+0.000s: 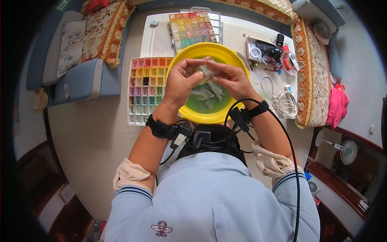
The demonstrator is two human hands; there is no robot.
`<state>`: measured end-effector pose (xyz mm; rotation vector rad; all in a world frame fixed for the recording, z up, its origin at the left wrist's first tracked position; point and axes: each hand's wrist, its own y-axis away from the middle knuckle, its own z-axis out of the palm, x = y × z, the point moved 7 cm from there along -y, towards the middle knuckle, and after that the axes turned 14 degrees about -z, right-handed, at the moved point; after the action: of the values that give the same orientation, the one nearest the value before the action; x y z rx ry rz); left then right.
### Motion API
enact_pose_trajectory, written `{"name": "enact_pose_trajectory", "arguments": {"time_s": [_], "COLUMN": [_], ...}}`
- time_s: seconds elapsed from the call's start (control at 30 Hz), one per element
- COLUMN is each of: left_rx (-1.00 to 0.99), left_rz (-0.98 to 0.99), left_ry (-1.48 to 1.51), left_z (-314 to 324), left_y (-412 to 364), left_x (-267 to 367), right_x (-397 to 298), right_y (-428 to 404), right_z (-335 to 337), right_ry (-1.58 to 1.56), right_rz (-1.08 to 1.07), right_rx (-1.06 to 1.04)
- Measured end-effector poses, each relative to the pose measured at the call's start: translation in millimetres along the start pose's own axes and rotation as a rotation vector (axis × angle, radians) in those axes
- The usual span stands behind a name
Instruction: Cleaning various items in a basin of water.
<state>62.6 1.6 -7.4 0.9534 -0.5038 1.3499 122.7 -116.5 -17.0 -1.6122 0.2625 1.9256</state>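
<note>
My left hand (pixel 185 79) and my right hand (pixel 231 75) meet above a yellow plastic basin (pixel 211 118), both pinching a small clear plastic bag (pixel 207 72) between thumbs and fingers. Greenish water (pixel 202 106) fills the lower part of the basin, and several more clear bags (pixel 203 92) lie in it. To the left of the basin, partly behind its rim, stands a white compartment tray (pixel 146 90) with colored contents in its cells, one cell dark. What the bag holds cannot be told.
Behind the basin, a sheet of many colored small packets (pixel 193 28) leans over a white rack on the white table (pixel 231 30). At right are a box of odds and ends (pixel 251 48), a red tape roll (pixel 287 63) and a coiled white cable (pixel 284 104). Black cables run from my wrists.
</note>
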Motion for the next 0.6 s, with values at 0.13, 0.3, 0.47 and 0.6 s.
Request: {"name": "enact_pose_trajectory", "arguments": {"time_s": [0.13,0.3,0.47,0.6], "left_rx": [0.01,0.063,0.234,0.45], "left_rz": [0.001,0.02,-0.191,-0.226], "left_ry": [-0.008,-0.058,0.146,-0.757], "left_z": [-2,-8,-32,-86], "left_y": [-1,-7,-18,-40], "left_x": [0,-7,-39,-64], "right_x": [-2,3,23,64], "right_y": [-1,0,0,8], "right_z": [0,0,-11,-58], "right_ry": [0.001,-0.021,-0.102,0.528], "right_rz": [0.005,0.016,0.163,0.294], "right_rx": [0.016,0.024,0.118,0.102]}}
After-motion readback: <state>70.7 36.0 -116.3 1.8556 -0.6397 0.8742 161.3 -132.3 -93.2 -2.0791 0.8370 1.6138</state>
